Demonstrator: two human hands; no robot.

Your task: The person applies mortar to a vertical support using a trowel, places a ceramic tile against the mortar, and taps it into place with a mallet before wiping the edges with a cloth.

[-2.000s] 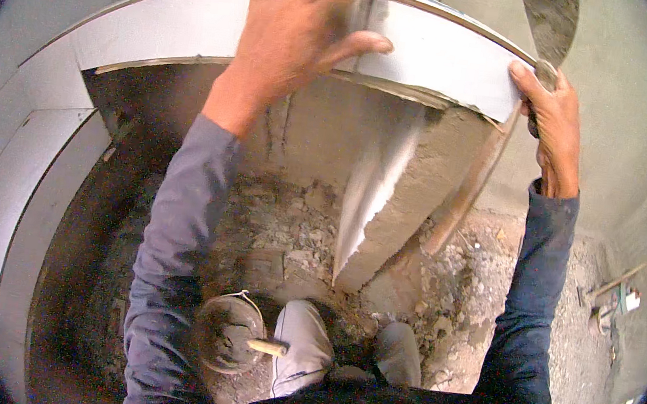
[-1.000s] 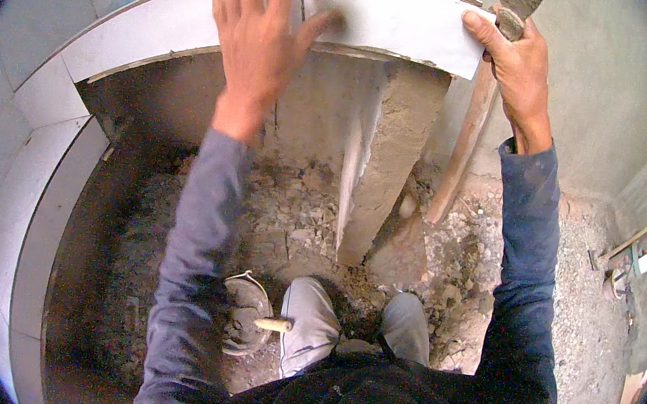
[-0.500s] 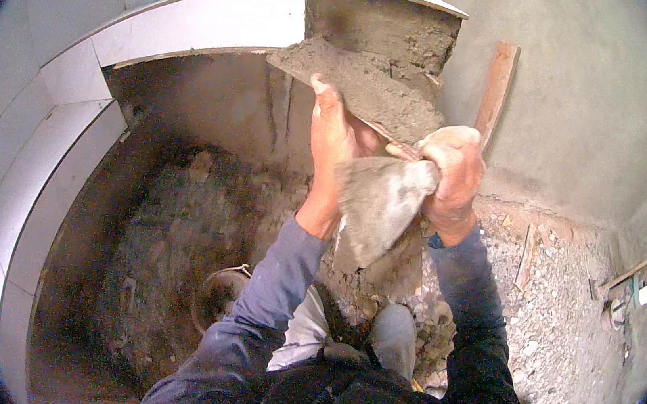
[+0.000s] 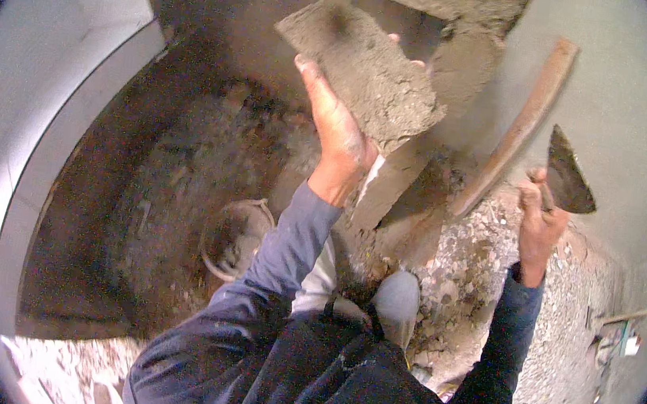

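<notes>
Left hand holds 1 mortar-covered tile, right hand 1 trowel.

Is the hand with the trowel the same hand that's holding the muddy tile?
No, the left hand holds the tile, while the right hand grips the trowel.

A mortar-coated rectangular tile lies slantwise at twelve o'clock; a dark, triangular-bladed trowel sits between two and three.
</notes>
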